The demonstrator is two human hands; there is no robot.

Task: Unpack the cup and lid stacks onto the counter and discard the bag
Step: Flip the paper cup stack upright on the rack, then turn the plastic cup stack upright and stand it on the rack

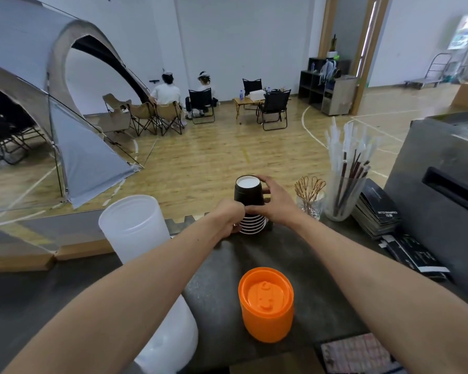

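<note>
Nearest on the dark table (pixel 322 255) stands the orange lid stack (pixel 266 303), upright and well apart from both hands. To its left the tall frosted cups (pixel 131 228) reach from the near edge up past the left forearm, partly hidden by it.

Farther out, both hands meet at the black cup stack (pixel 250 205), upside down near the table's far edge, white rims banded at the bottom. The left hand (pixel 229 218) has its grip closed on the lower rims; the right hand (pixel 274 202) wraps the topmost cup. No bag shows in view.

The likely slip: if the right hand lifts or twists while the cups are nested tight, the stack could tip over the far edge, or knock the glass of picks (pixel 310 197) and the straw jar (pixel 342 190) just beside the right wrist.
</note>
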